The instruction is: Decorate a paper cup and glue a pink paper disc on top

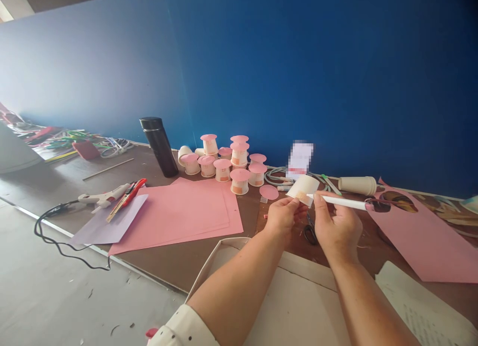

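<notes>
My left hand (283,217) grips a white paper cup (306,184) turned upside down and tilted, with an orange-brown patch on its side. In my right hand (338,229) is a white pen (345,202), its tip at or very near that patch. Behind my hands, to the left, stand several upside-down paper cups (239,186) topped with pink paper discs, some of them stacked. A loose pink disc (269,192) lies close to my left hand. Black-handled scissors (309,233) rest on the table between my hands, partly hidden.
Pink sheets (179,211) cover the table's left middle. A lilac sheet (112,226) carries a glue gun (104,195) and a red cutter (130,196). A black bottle (160,147) stands behind. Sunglasses (396,201) and a stack of cups (356,185) are at right; a white box (298,286) sits below my arms.
</notes>
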A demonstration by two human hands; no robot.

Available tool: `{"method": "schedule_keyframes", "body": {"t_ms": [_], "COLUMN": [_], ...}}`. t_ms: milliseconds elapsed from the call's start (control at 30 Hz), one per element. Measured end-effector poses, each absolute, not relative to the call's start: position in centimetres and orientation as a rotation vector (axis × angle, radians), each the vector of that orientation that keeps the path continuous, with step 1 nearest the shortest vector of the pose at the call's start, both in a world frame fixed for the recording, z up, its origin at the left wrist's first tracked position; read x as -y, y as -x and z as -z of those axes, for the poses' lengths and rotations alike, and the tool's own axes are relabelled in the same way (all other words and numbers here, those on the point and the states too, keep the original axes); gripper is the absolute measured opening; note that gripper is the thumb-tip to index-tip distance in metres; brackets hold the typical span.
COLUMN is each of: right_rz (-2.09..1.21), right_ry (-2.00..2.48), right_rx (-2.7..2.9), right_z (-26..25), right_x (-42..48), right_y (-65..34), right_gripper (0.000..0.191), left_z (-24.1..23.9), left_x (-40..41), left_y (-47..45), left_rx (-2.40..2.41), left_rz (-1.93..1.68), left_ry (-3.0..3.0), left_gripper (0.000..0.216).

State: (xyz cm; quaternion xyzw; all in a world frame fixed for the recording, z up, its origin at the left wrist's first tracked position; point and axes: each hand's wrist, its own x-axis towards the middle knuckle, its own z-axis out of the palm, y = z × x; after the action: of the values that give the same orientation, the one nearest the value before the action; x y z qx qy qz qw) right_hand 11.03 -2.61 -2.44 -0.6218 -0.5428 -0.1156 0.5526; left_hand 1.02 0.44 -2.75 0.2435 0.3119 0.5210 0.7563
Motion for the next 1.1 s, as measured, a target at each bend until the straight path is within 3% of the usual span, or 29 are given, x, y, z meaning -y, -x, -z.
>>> {"method": "schedule_keyframes", "body": {"t_ms": [1100], "right_rz": [0.301], "right_ry": [1.512], "right_rx": [1.326], "right_z": [2.97], "right_x": [2.23], "right_y": [-11.22], "right_gripper": [0.041], "left_z": [2.97], "left_x": [-0.57], "left_y": [-1.31], "left_rx": [-0.705], "left_rz": [-1.137], "left_ry": [-0.559], "left_gripper": [0.018]}}
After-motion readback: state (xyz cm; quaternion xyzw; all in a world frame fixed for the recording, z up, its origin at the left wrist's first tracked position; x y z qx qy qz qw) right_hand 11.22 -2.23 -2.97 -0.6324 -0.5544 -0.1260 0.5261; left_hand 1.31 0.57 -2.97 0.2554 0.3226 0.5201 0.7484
